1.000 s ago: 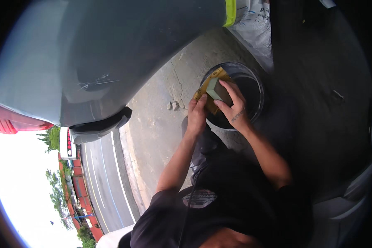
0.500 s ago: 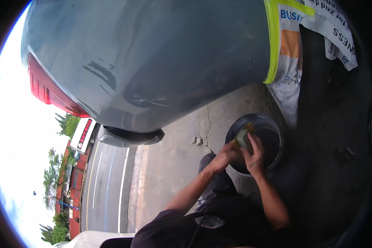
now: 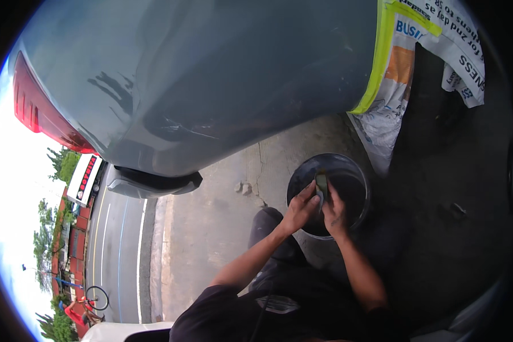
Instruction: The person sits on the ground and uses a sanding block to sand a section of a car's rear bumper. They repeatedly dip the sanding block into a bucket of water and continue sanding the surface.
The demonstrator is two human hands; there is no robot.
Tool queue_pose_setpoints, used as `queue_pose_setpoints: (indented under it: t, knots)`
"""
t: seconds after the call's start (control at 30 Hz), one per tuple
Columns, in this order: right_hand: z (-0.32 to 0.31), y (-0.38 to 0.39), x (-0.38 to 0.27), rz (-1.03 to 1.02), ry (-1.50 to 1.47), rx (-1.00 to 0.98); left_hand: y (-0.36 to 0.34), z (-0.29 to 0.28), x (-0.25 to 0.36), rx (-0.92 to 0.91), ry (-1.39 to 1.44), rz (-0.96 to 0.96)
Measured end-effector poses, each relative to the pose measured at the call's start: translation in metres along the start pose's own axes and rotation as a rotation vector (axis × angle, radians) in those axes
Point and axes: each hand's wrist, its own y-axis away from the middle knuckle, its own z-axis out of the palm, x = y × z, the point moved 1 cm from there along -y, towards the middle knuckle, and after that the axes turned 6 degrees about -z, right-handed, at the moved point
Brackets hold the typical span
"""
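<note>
Over a round black bucket [image 3: 363, 202], both my hands hold a small greenish block [image 3: 322, 183], which looks like a sanding block with a thin sheet against it. My left hand [image 3: 300, 212] is closed on its left side, fingertips pressed to the sheet. My right hand [image 3: 335, 212] grips the other side, with the fingers along the block. The block stands nearly on edge between them. Dark contents fill the bucket's inside, partly hidden by my hands. Beyond it curves a grey car body panel [image 3: 228, 68] with pale scratches low down.
Yellow-green tape [image 3: 376, 77] and newspaper [image 3: 400, 65] cover the panel's right edge. A red tail light [image 3: 43, 108] is at far left. Small stones [image 3: 243, 187] lie on the concrete. Beside the road [image 3: 130, 228] are a parked truck [image 3: 85, 179] and a cyclist [image 3: 77, 313].
The block has turned more upright between my hands, and its yellow-brown sheet shows less. My view has shifted, so the car and bucket sit further left. A cyclist has come into view.
</note>
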Motion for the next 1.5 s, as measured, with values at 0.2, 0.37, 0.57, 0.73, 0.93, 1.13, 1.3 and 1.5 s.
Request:
queue_pose_setpoints:
  t: [0.2, 0.37, 0.57, 0.73, 0.93, 1.13, 1.3, 1.5]
  knots:
    - [0.003, 0.002, 0.006, 0.107, -0.176, 0.063, 0.001, 0.035, -0.012, 0.155, -0.022, 0.027]
    - [0.004, 0.003, 0.014, 0.151, -0.282, 0.075, 0.002, 0.059, -0.012, 0.241, 0.119, 0.092]
    - [0.009, 0.004, 0.015, 0.211, -0.324, -0.001, 0.004, 0.044, -0.02, 0.25, 0.241, 0.023]
    - [0.005, 0.006, 0.016, 0.146, -0.053, -0.047, 0.001, 0.016, -0.021, 0.18, 0.268, -0.156]
    - [0.006, 0.008, 0.017, 0.212, -0.034, -0.008, -0.004, -0.001, -0.022, 0.06, 0.262, -0.201]
    - [0.005, 0.012, 0.02, 0.236, -0.102, -0.029, 0.0, -0.007, -0.033, 0.012, 0.517, -0.235]
    - [0.012, 0.009, 0.005, 0.093, 0.119, -0.047, 0.003, -0.014, -0.03, -0.004, 0.254, -0.151]
    - [0.002, 0.009, -0.001, 0.235, -0.237, 0.026, -0.002, -0.012, -0.014, -0.037, 0.403, -0.107]
